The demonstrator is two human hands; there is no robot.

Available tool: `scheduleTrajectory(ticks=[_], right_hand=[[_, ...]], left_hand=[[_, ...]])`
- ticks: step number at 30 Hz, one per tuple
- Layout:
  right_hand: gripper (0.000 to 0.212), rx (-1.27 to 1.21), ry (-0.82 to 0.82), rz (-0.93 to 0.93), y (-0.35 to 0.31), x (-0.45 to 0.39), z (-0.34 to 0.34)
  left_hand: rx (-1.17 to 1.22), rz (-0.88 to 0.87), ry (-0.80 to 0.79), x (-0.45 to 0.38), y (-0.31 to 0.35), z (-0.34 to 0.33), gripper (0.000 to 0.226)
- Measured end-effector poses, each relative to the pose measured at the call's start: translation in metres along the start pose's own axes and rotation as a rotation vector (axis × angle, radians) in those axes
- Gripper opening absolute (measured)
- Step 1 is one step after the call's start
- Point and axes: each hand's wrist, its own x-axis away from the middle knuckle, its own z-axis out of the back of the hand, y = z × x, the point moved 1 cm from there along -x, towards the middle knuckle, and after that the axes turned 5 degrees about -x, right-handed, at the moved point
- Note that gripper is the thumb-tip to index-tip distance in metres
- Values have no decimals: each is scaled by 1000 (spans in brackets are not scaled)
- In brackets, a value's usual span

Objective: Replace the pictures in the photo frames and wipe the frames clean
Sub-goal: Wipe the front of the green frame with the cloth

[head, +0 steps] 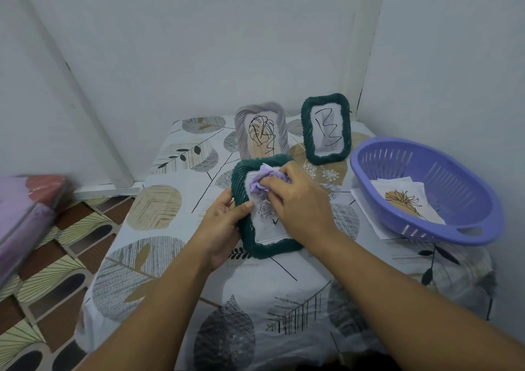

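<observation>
Near the surface's (176, 257) middle, the left hand (220, 228) has its grip round the left rim of a dark green woven frame (241, 177). The right hand (298, 200) presses a bunched lilac cloth (257, 184) onto its glass, fingers curled over it.

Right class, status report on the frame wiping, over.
Left hand grips green frame. Right hand presses purple cloth on glass. Nothing obstructing.

Held frame (241, 188): dark green, ribbed twisted-rope rim, slight sheen. Wiping cloth (262, 181): soft, crumpled, lilac. Grey frame (281, 123): same ribbing, matt. Basket (454, 177): smooth lilac plastic, slotted. Tablecloth (159, 208): printed fabric, matt.
</observation>
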Motion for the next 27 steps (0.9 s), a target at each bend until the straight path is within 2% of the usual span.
scheduleTrajectory(ticks=[7,12,18,23,27], right_hand=[[14,-4,-18,33,-2,26,-2],[15,-6,26,-38,-1,6,2],[14,20,-25,10,-1,38,4],[14,2,28,-81,2,16,4],[14,24,-31,-26,0,38,1]], left_hand=[[-6,0,-2,0,0,0,42],[8,1,-5,-1,1,-1,43],[-7,4,4,1,1,-2,41],[-8,11,5,1,1,-1,42],[-13,10,10,1,0,-2,42]])
